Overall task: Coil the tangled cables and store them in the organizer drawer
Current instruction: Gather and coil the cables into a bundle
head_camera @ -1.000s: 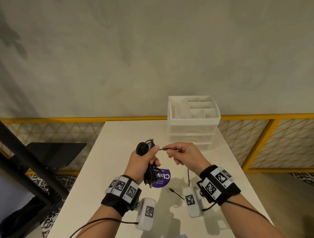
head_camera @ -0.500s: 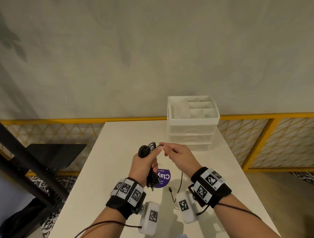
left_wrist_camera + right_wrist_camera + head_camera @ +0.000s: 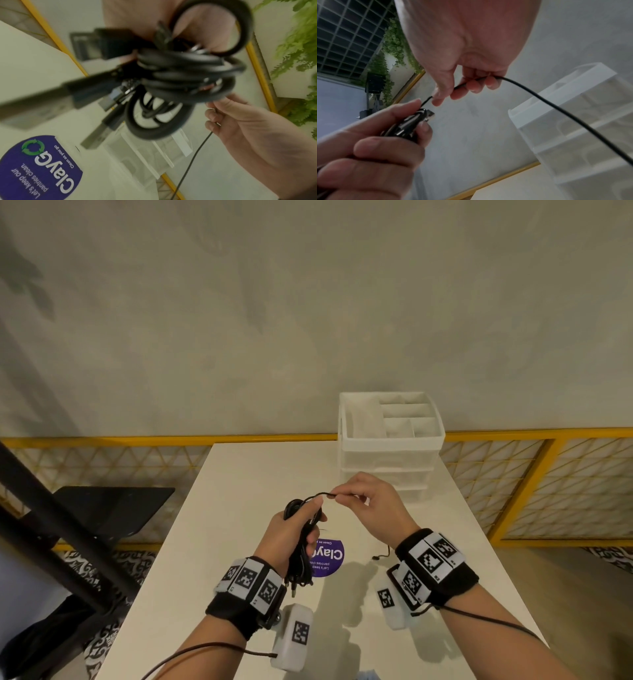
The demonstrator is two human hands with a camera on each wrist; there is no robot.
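Note:
My left hand (image 3: 294, 529) grips a bundle of coiled black cables (image 3: 301, 556) above the white table (image 3: 239, 508); metal plugs stick out of the bundle (image 3: 180, 75). A thin black cable (image 3: 556, 106) runs from the bundle through my right hand (image 3: 363, 501), which pinches it between thumb and fingers just right of the left thumb. Its loose end (image 3: 376, 557) hangs down near the table under the right wrist. The white organizer (image 3: 390, 440) with drawers stands at the table's far right, its top tray divided into compartments.
A round purple sticker (image 3: 329, 556) lies on the table under the bundle. A yellow railing (image 3: 513, 433) runs behind the table. A black stand (image 3: 102, 508) sits left of the table.
The right hand has slid along the thin cable and risen, feeding it toward the bundle. The hanging tail has shortened and its end has moved right.

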